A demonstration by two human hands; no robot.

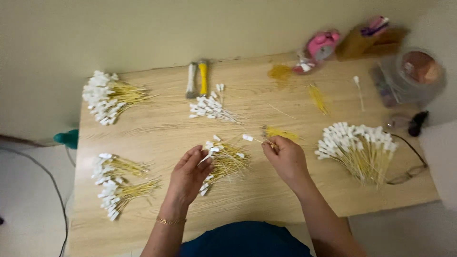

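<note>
My left hand point(187, 176) rests on a fanned bundle of thin yellow strings with small white tags point(223, 159) at the middle of the wooden table point(157, 133), fingers curled around the bundle's near end. My right hand point(287, 159) pinches a single yellow string whose white tag point(247, 137) points left, just above that bundle. A gold bracelet point(170, 221) circles my left wrist.
Other bundles of white-tagged strings lie at the far left point(107, 97), the near left point(116, 183), the back middle point(209, 108) and the right point(357, 145). Loose yellow strings point(318, 97), a yellow-handled tool point(203, 76), a pink clock point(321, 45), a clear jar point(414, 76) and eyeglasses point(409, 173) occupy the back and right.
</note>
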